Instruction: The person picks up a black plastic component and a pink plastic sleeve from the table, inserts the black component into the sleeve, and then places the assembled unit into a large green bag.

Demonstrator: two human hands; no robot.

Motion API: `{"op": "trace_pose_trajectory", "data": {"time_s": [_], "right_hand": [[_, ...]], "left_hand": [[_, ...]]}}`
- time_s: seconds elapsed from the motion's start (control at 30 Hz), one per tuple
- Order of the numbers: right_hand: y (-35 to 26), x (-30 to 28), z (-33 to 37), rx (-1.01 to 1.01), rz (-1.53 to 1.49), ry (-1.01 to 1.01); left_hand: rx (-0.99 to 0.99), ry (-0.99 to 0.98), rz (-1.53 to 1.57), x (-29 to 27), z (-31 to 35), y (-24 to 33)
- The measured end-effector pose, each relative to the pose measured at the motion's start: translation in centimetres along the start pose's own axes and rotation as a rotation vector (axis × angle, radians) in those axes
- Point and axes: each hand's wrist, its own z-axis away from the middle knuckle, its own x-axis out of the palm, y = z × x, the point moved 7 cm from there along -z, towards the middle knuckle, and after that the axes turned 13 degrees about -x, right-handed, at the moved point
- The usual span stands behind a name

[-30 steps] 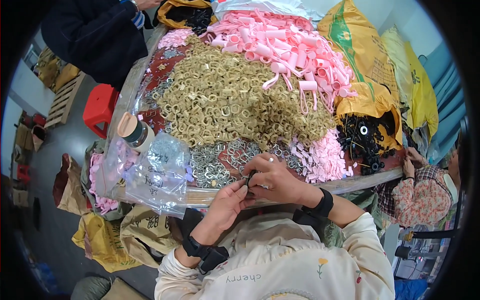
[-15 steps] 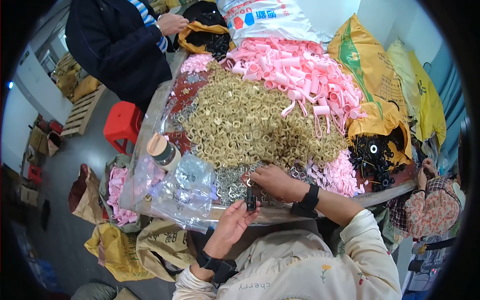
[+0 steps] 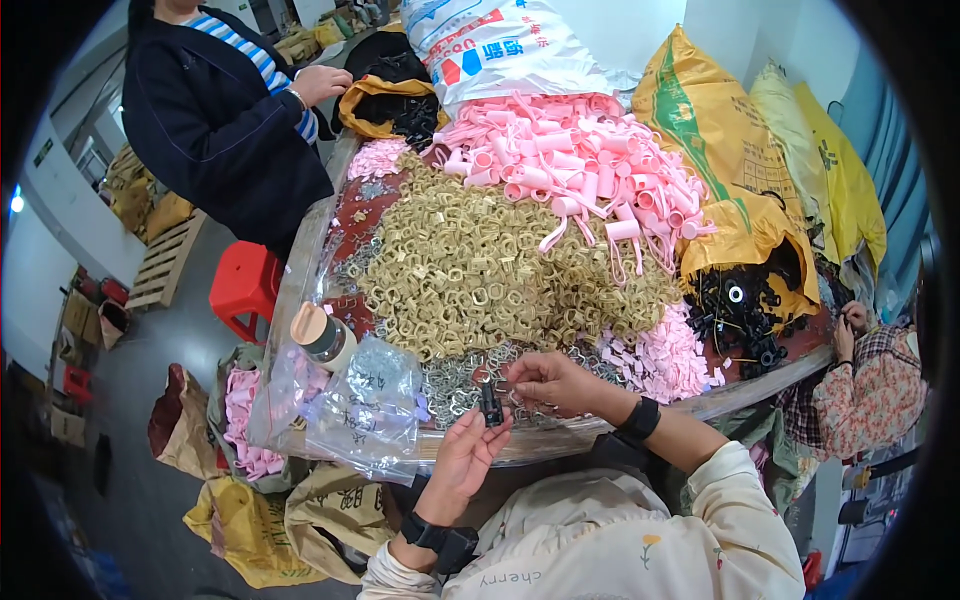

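Observation:
At the table's near edge, my left hand (image 3: 472, 450) grips a small black plastic part (image 3: 491, 404) upright between thumb and fingers. My right hand (image 3: 562, 382) is just to the right of that part's upper end, its thumb and fingers pinched together; whatever is between them is too small to make out. Beneath and around both hands lie loose silver metal loops (image 3: 452, 385). Beyond them spreads a big heap of brass-coloured rings (image 3: 480, 265). Small pink strips (image 3: 668, 355) are piled to the right of my right hand.
Pink tubes with straps (image 3: 590, 170) are heaped farther back. A bottle (image 3: 322, 335) and a clear plastic bag (image 3: 370, 400) occupy the left near corner. An orange sack (image 3: 750, 250) of black parts stands right. One person (image 3: 220, 130) is at far left, another (image 3: 865, 395) at right.
My right hand has drawn back from the metal loops toward the black part, its fingers now pinched beside it. My left hand still holds that part. The view has shifted slightly.

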Motion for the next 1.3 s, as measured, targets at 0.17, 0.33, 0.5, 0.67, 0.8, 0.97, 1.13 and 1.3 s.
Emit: {"op": "trace_pose_trajectory", "data": {"time_s": [0.17, 0.33, 0.5, 0.67, 0.8, 0.97, 1.13, 1.3], "right_hand": [[-1.3, 0.6, 1.1, -0.037, 0.011, 0.014], [-1.0, 0.5, 1.8, -0.08, 0.072, -0.024], [-1.4, 0.7, 2.2, -0.141, 0.286, -0.039], [-1.2, 1.2, 2.4, -0.119, 0.291, -0.03], [-0.6, 1.4, 2.8, -0.081, -0.201, 0.043], [-2.8, 1.5, 3.5, -0.306, 0.044, -0.031], [-6.2, 2.5, 4.3, -0.733, 0.829, -0.103], [-5.4, 1.6, 3.8, -0.558, 0.697, -0.015]], "left_hand": [[0.015, -0.024, -0.025, 0.9, -0.3, -0.2], [0.017, -0.065, -0.033, 1.6, -0.4, -0.6], [-0.007, -0.093, -0.067, 2.4, -0.5, -0.9], [0.0, -0.092, -0.103, 2.7, -0.6, -1.0], [0.005, -0.102, -0.085, 2.8, -0.5, -0.6], [-0.005, -0.121, 0.007, 2.0, -0.5, -0.2], [-0.03, -0.098, 0.088, 1.5, -0.7, -0.3], [-0.066, -0.108, 0.078, 2.3, -0.6, -0.6]]}}
